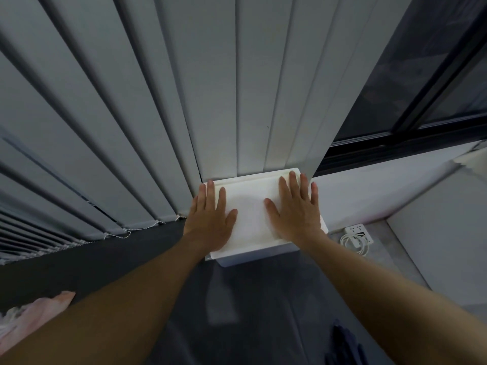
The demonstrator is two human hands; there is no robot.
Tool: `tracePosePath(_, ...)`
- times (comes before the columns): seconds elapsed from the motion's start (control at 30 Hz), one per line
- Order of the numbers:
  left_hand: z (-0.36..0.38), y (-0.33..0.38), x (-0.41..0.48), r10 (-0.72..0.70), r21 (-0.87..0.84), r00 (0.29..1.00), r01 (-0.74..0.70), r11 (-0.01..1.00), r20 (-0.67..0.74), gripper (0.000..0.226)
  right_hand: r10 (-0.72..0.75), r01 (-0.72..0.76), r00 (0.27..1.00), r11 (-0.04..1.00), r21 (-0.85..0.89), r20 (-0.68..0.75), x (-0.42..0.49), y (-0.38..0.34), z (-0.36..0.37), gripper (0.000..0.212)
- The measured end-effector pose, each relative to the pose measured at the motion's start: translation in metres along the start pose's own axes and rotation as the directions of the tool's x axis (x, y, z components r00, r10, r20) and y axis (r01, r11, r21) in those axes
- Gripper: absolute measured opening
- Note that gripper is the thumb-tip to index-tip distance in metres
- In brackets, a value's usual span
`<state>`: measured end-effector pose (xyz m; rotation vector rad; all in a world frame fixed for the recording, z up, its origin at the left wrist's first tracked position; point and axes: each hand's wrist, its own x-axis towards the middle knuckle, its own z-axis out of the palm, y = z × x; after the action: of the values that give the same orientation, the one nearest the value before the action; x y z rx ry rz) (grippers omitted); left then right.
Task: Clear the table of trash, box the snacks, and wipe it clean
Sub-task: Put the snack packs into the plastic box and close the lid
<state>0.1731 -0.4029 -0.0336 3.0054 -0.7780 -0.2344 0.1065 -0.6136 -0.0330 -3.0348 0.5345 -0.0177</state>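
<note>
Two hands: left hand (210, 219) and right hand (297, 214) flat on white box lid (250, 206)
Fingers (293, 185): straight, slightly apart
Blinds (158, 101): grey, just behind lid

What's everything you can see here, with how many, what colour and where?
Lidded box: one, white, centre, at the foot of the blinds.
Blinds: many vertical slats, grey, left and centre.
Window: one, dark frame, upper right.
Power strip: one, white, right of the box.
Cable: one, white, coiled by the power strip.
Cloth: one, pink, lower left.
Dark blue item: one, bottom right, too blurred to identify.
Surface: one, dark grey, under the box.
Hands: two, left hand and right hand flat on the box lid.
</note>
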Motion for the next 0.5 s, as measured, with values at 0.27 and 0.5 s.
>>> tracePosePath(0.27, -0.003, 0.01, 0.008, 0.067, 0.073, 0.997, -0.065, 0.995, -0.031, 0.082, -0.01, 0.01, 1.0, 1.0, 0.003, 0.024, 0.003, -0.008, 0.009, 0.085)
tracePosePath(0.5, 0.001, 0.016, 0.006, 0.138, 0.135, 0.99, -0.133, 0.982, -0.029, 0.085, -0.058, 0.058, 0.998, 0.998, 0.016, -0.04, 0.004, -0.01, 0.01, 0.078)
